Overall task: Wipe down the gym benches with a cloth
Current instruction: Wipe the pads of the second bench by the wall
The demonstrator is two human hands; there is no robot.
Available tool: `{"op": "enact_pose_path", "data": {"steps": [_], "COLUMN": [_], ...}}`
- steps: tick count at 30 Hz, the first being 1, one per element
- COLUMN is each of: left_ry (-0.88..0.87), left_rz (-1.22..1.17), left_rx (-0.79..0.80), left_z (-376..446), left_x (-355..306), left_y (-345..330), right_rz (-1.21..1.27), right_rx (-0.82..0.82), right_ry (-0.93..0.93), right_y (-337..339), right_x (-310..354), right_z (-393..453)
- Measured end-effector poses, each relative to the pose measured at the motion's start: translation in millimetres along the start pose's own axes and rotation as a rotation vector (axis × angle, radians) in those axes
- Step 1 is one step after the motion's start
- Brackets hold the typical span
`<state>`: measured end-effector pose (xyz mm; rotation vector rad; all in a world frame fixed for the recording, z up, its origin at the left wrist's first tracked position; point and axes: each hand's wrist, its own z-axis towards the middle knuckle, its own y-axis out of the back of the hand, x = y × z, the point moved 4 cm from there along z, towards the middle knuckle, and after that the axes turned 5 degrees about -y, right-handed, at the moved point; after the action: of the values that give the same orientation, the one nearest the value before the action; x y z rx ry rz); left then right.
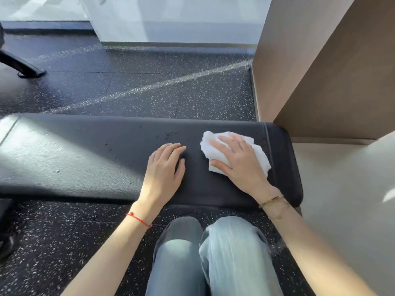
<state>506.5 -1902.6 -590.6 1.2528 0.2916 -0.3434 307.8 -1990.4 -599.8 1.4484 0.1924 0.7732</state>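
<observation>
At the far left we see a black equipment foot (30, 72) on the speckled floor (149, 90), its upper part cut off by the frame edge. The black padded bench (89, 159) runs across in front of us; its left end passes out of view and glare washes out that portion. Small dark specks dot the pad near its far edge; we cannot tell what they are. Our left hand (164, 169) rests palm down on the bench, fingers loosely spread and holding nothing, a red string bracelet (139, 220) on the wrist. Just to its right, our right hand (235, 161) lies flat on the white cloth (259, 157), fingers extended, pressing it onto the pad near the bench's right end; the hand hides much of the cloth. A brown panel (320, 71) stands at the right, its top cut off.
</observation>
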Motion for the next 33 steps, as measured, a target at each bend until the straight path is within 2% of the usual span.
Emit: {"op": "enact_pose_path", "data": {"steps": [5, 11, 14, 18, 20, 25, 27, 30, 33], "left_ry": [-0.033, -0.037, -0.023, -0.024, -0.023, -0.023, -0.021, -0.021, -0.022], "left_rz": [0.013, 0.044, 0.052, 0.051, 0.045, 0.044, 0.039, 0.041, 0.039], "left_rx": [-0.075, -0.084, -0.09, -0.095, -0.105, -0.112, -0.115, -0.12, -0.115], "left_z": [-3.4, -4.1, -5.0, -6.5, -6.7, -7.8, -8.1, -8.9, -9.4], "left_x": [9.3, 12.9, 13.5, 15.1, 15.1, 14.5, 14.9, 15.5, 15.0], "left_y": [-14.0, -15.2, -17.0, -18.1, -18.1, -18.6, -18.8, -18.8, -18.5], "right_rz": [0.049, -0.044, -0.097, -0.062, -0.037, -0.105, -0.123, -0.086, -0.043], "right_rx": [-0.043, 0.054, 0.094, 0.075, 0.087, 0.09, 0.091, 0.092, 0.087], "right_ry": [0.021, -0.188, -0.153, -0.049, -0.073, -0.235, -0.213, -0.069, -0.064], "right_y": [-0.4, -1.6, -14.6, -13.4, -9.6, -8.6, -16.9, -20.7, -9.4], "right_x": [-2.9, -20.8, 6.0, 25.6, 13.6, -16.4, -0.3, 27.2, 9.9], "right_z": [-26.5, 12.7, 27.3, -20.9, -38.3, 30.5, 48.5, 23.9, -8.4]}}
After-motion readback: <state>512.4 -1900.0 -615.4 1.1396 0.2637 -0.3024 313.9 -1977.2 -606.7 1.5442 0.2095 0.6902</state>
